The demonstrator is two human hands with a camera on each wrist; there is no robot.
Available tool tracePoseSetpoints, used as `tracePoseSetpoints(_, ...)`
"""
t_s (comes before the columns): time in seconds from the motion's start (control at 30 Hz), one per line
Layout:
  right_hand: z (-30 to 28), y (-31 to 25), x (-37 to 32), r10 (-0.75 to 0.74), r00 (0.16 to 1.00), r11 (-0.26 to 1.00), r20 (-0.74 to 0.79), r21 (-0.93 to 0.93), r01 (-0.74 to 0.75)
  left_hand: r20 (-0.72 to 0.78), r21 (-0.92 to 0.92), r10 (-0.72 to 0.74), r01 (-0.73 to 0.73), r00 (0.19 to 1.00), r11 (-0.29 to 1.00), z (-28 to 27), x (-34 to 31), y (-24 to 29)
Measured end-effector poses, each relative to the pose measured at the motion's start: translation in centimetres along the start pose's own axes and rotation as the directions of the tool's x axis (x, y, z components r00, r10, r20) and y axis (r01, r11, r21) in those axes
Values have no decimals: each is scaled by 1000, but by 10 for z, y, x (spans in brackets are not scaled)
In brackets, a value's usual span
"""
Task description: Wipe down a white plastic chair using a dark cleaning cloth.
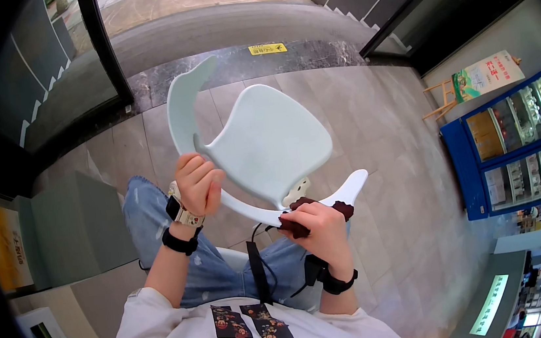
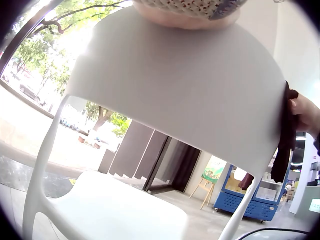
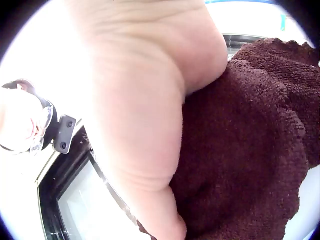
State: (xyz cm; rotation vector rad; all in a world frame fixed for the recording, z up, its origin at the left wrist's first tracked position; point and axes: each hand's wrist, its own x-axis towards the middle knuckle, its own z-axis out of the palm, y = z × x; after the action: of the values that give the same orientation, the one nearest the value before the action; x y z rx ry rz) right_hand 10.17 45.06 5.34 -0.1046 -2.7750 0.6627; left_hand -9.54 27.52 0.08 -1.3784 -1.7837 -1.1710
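A pale chair stands before the person, its seat (image 1: 271, 139) beyond the curved backrest (image 1: 248, 209). My left hand (image 1: 198, 184) grips the top edge of the backrest, fingers curled over it. My right hand (image 1: 320, 230) holds a dark brown cloth (image 1: 301, 226) against the backrest's right part; the cloth wraps over the edge there. In the left wrist view the backrest (image 2: 180, 85) fills the middle, with the cloth (image 2: 285, 135) at its right side. The right wrist view shows the cloth (image 3: 240, 150) under the right hand (image 3: 145, 105), close up.
A blue display fridge (image 1: 475, 167) and an easel sign (image 1: 486, 77) stand to the right. A glass door (image 1: 68, 65) is at the left, with a grey box-shaped block (image 1: 81, 222) below it. Tiled floor (image 1: 388, 156) surrounds the chair, and a yellow floor sticker (image 1: 268, 49) marks the threshold.
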Motion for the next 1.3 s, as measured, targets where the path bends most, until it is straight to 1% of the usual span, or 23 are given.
tracePoseSetpoints(0.1, -1, 0, 0, -21, 1000, 1000, -2, 1, 21, -212, -139, -107, 78, 971, 987, -7, -5, -7)
tracePoseSetpoints(0.2, 5, 4, -3, -64, 997, 998, -47, 20, 65, -266, -72, -289, 280, 920, 957, -21, 17, -29)
tracePoseSetpoints(0.3, 7, 6, 0, -110, 987, 993, -115, 34, 114, -118, -2, -36, 36, 992, 999, -18, 15, -84)
tracePoseSetpoints(0.4, 5, 13, 4, -130, 980, 991, -153, 12, 134, -30, -118, -140, 136, 990, 984, -12, 10, -91)
tracePoseSetpoints(0.5, -14, 16, 11, -131, 981, 991, -142, 5, 133, -100, -184, -126, 106, 987, 977, -1, 22, -82)
tracePoseSetpoints(0.53, -21, 23, 12, -122, 982, 992, -142, 21, 127, -133, -179, -94, 69, 987, 981, 2, 31, -75)
tracePoseSetpoints(0.63, -53, 40, 16, -96, 989, 989, -109, 97, 107, -147, -157, -20, -4, 989, 988, 2, 56, -57)
tracePoseSetpoints(0.67, -65, 42, 21, -90, 990, 987, -107, 122, 102, -107, -114, -34, 21, 994, 993, -1, 63, -56)
tracePoseSetpoints(0.77, -93, 58, 41, -105, 986, 969, -129, 210, 130, -160, -87, -44, 30, 986, 996, -8, 96, -39)
tracePoseSetpoints(0.83, -108, 66, 55, -62, 985, 960, -161, 259, 103, -152, -27, -80, 77, 985, 997, -8, 112, -32)
tracePoseSetpoints(0.87, -106, 81, 63, 155, 936, 895, -317, 445, 3, -148, 3, -98, 99, 984, 995, -8, 119, -31)
tracePoseSetpoints(0.93, -118, 105, 89, 360, 853, 850, -378, 509, -134, -55, 68, -229, 232, 972, 970, -10, 129, -29)
tracePoseSetpoints(0.97, -130, 112, 111, 334, 880, 906, -338, 374, -200, -10, 106, -299, 298, 954, 949, -9, 131, -27)
tracePoseSetpoints(1.0, -118, 131, 130, 229, 912, 948, -339, 292, -129, 28, 132, -399, 392, 916, 910, -8, 136, -30)
tracePoseSetpoints(1.03, -106, 129, 145, 118, 933, 977, -341, 209, -47, 59, 164, -486, 472, 872, 866, -8, 147, -38)
tracePoseSetpoints(1.07, -102, 124, 151, 147, 934, 975, -324, 205, -82, 76, 198, -569, 547, 819, 813, -8, 159, -47)
tracePoseSetpoints(1.1, -98, 126, 153, 222, 892, 918, -393, 392, -56, 70, 168, -543, 527, 837, 833, -3, 169, -57)
tracePoseSetpoints(1.13, -93, 123, 155, 302, 781, 887, -546, 461, -20, 62, 133, -524, 514, 849, 848, 8, 174, -67)
tracePoseSetpoints(1.17, -87, 120, 154, 387, 643, 853, -661, 521, 22, 57, 96, -513, 507, 856, 857, 19, 176, -75)
tracePoseSetpoints(1.2, -84, 120, 150, 378, 662, 718, -648, 656, 232, 101, 144, -504, 489, 858, 860, 28, 180, -80)
tracePoseSetpoints(1.23, -71, 144, 148, 358, 643, 720, -676, 639, 271, 148, 192, -491, 462, 859, 866, 37, 185, -84)
tracePoseSetpoints(1.27, -46, 160, 149, 446, 618, 723, -648, 667, 177, 201, 238, -474, 427, 857, 872, 43, 192, -87)
tracePoseSetpoints(1.3, -20, 160, 151, 533, 578, 715, -618, 694, 82, 244, 229, -475, 426, 845, 875, 45, 197, -90)
